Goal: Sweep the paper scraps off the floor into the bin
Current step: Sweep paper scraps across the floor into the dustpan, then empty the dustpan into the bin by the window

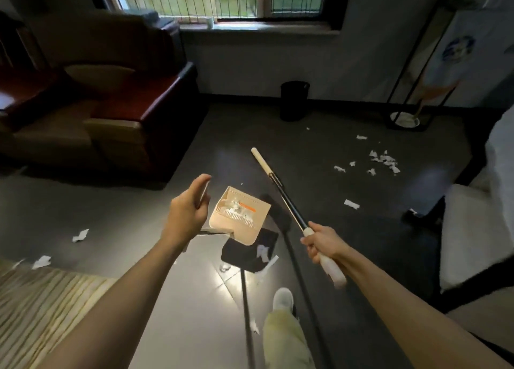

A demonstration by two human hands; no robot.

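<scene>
My left hand (189, 208) curls round the thin handle of a beige dustpan (240, 214), which hangs just above the floor with paper scraps in it. My right hand (322, 243) grips the white grip of the broom pole (281, 190). The pole is black with a cream tip and slants away up-left. No broom head shows clearly. White paper scraps (385, 160) lie in a cluster on the dark floor at the right. Single scraps (351, 204) lie nearer, and more scraps (80, 235) are at the left. The black bin (294, 100) stands against the far wall under the window.
A brown sofa (97, 112) fills the left side. A striped rug (41, 307) lies at the lower left. A white seat (472, 235) is at the right, a metal stand (406, 118) at the far right. My shoe (283, 299) is below the dustpan.
</scene>
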